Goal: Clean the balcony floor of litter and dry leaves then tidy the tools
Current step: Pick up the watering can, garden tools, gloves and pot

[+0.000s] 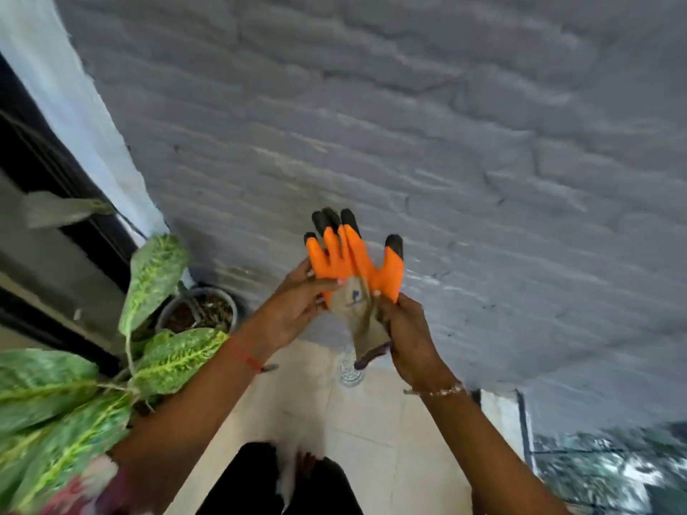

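Note:
An orange work glove (353,262) with black fingertips and a khaki cuff is held up in front of the grey brick wall, fingers pointing upward. My left hand (293,310) pinches it at the palm edge on the left side. My right hand (409,336) grips the cuff and the thumb side from the right. Both hands are bare. The glove looks like more than one layer pressed together; I cannot tell if it is a pair.
A grey painted brick wall (446,124) fills the view ahead. A potted plant with large green leaves (156,276) stands at the left beside a dark pot (200,310). Pale floor tiles (371,421) carry a round drain (349,373). A railing edge (524,421) is at the right.

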Available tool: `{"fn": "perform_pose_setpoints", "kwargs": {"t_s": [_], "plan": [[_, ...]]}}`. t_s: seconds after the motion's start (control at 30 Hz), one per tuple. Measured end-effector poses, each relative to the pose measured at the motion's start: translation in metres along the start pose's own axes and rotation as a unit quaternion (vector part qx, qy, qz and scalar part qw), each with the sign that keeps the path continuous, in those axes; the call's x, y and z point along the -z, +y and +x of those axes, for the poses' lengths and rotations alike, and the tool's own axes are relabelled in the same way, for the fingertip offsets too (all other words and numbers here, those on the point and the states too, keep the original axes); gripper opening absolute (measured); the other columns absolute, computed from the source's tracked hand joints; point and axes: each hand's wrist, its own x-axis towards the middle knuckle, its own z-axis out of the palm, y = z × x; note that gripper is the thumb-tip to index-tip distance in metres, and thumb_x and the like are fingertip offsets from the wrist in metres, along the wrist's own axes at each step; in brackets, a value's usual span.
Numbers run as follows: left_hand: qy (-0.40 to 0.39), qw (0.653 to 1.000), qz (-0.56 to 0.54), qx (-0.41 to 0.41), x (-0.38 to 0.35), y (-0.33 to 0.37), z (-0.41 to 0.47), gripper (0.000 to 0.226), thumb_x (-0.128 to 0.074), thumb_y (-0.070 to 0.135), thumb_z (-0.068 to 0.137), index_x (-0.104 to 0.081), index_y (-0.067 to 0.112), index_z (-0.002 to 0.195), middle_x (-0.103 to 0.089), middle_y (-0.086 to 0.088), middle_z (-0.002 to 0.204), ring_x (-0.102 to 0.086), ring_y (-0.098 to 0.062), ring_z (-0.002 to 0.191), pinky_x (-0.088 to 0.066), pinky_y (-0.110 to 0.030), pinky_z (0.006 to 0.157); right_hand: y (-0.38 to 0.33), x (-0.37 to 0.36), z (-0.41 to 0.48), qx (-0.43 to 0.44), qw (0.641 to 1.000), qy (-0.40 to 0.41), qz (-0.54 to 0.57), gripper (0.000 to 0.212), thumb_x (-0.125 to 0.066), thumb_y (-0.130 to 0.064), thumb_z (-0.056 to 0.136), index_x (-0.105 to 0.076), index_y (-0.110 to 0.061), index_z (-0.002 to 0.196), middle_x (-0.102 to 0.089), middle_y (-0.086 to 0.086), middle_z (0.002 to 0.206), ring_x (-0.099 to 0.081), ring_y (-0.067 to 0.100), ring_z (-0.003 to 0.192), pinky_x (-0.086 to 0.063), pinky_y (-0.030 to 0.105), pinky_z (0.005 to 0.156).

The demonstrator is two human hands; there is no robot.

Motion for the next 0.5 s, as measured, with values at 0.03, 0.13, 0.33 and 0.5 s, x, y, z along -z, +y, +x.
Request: {"fn": "perform_pose_setpoints", "kwargs": {"t_s": [0.03,0.13,0.33,0.5], "plan": [[-0.026,1.0,-0.012,-0.007,-0.011,0.002,-0.024,0.048,-0.053,-0.011,0.085,-0.051,0.022,0.12,-0.073,0.009,0.09,-0.069,-0.007,0.078,-0.053,-0.019,0.059,-0.009,0.007,-0.021,0.005,1.0,0.006,0.003,0.024,-0.05,-0.011,0.095,-0.062,0.0,0.077,-0.066,0.008,0.065,-0.059,0.018,0.061,-0.047,0.031,0.064],[-0.075,0.997,-0.002,-0.008,-0.031,-0.013,-0.085,0.068,-0.058,-0.016,0.078,-0.042,0.019,0.134,-0.073,0.006,0.095,-0.069,-0.01,0.084,-0.054,-0.021,0.062,-0.023,0.025,-0.09,0.015,1.0,0.026,0.01,0.03,-0.049,-0.015,0.096,-0.06,0.012,0.089,-0.066,0.014,0.073,-0.061,0.024,0.067,-0.048,0.034,0.069],[-0.148,0.988,0.031,-0.01,-0.052,-0.065,-0.202,0.082,-0.059,-0.014,0.076,-0.029,0.018,0.145,-0.066,0.008,0.11,-0.069,-0.008,0.088,-0.057,-0.027,0.06,0.013,0.049,-0.243,0.011,0.996,0.084,0.028,0.014,-0.057,-0.008,0.09,-0.066,-0.006,0.079,-0.07,0.006,0.072,-0.064,0.017,0.064,-0.052,0.029,0.062],[-0.2,0.977,0.069,0.033,-0.045,-0.104,-0.302,0.089,-0.056,-0.012,0.07,-0.028,0.027,0.145,-0.052,0.001,0.136,-0.064,-0.011,0.1,-0.057,-0.035,0.064,0.075,0.059,-0.362,-0.011,0.981,0.18,0.074,0.014,-0.058,0.003,0.085,-0.064,0.0,0.098,-0.067,0.015,0.085,-0.063,0.025,0.076,-0.051,0.031,0.066]]}}
